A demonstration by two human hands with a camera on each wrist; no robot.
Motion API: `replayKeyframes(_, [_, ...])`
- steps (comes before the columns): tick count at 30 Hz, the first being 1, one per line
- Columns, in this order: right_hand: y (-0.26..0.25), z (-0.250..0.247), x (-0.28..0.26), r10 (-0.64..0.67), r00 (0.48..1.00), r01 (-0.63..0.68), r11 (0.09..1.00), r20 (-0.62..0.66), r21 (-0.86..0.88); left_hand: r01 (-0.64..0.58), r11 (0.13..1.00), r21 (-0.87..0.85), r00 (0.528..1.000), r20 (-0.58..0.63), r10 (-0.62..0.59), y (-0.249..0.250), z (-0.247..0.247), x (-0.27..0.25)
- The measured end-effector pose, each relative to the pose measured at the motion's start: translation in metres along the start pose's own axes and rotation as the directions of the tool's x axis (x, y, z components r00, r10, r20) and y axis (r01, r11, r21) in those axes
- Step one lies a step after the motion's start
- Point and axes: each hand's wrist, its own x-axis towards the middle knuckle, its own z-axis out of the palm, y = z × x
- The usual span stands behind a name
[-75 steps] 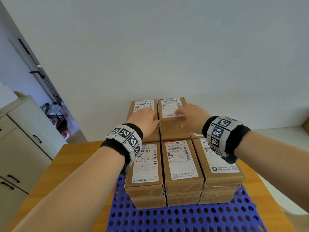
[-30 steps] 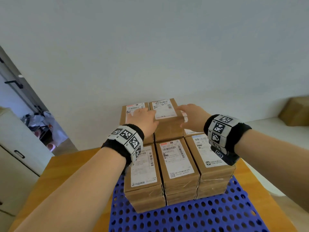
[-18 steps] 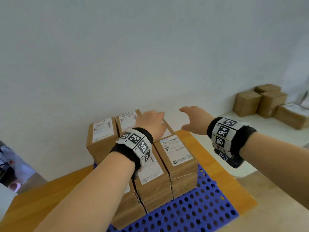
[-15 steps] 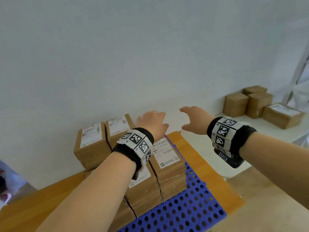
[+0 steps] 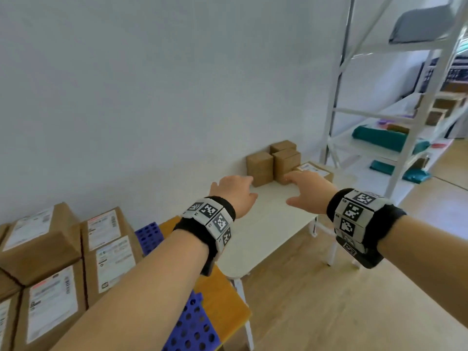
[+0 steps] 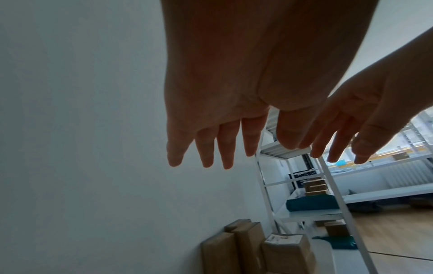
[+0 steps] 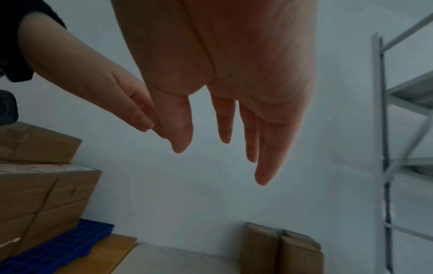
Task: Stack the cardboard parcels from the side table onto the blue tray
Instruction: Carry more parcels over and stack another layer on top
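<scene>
Several cardboard parcels point(image 5: 285, 159) stand on end against the wall on the white side table point(image 5: 266, 224); one labelled parcel point(image 5: 315, 169) lies flat beside them. Both hands hang in the air above that table, palms down, holding nothing. My left hand point(image 5: 235, 191) point(image 6: 211, 144) has its fingers straight and stops short of the nearest upright parcel point(image 5: 259, 164). My right hand point(image 5: 304, 188) point(image 7: 225, 144) is spread in front of the flat parcel. At the lower left, stacked labelled parcels point(image 5: 63, 254) fill the blue perforated tray point(image 5: 192, 328).
The tray rests on an orange wooden table point(image 5: 222, 295) that butts against the side table. A white metal shelving rack point(image 5: 395, 138) with teal bags and more boxes stands to the right. Wooden floor point(image 5: 354, 300) lies below; a white wall runs behind.
Both hands left the stacked parcels on the tray and swung right, empty, to above the side table. The view turned right with them, bringing the shelving rack into sight.
</scene>
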Motion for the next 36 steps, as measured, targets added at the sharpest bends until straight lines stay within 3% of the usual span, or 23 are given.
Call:
replayKeyframes(8, [0.091,-0.006,0.026,0.156,0.988,-0.156,0.988,0.014,0.015,-0.128,0.991,-0.041,0.989,0.071,0.131,0.067,0.024,0.084])
replayKeyframes(16, [0.158,-0.012,0.123,0.281,0.959,-0.282,0.959,0.033,0.033,-0.189,0.979,-0.071,0.975,0.102,0.196,0.09,0.052,0.206])
replayKeyframes(24, [0.229,0.002,0.199,0.363,0.924,-0.371,0.927,0.118,0.049,-0.196,0.975,-0.1,0.946,0.244,0.215,0.116,0.089,0.311])
replayKeyframes(31, [0.297,0.026,0.276,0.323,0.911,-0.334,0.943,0.257,-0.002,-0.035,0.984,-0.177,0.927,0.362,0.098,0.139,0.141,0.384])
replayKeyframes(36, [0.336,0.034,0.327,0.24,0.899,-0.258,0.966,0.366,0.001,0.149,0.974,-0.17,0.872,0.487,-0.048,0.152,0.176,0.425])
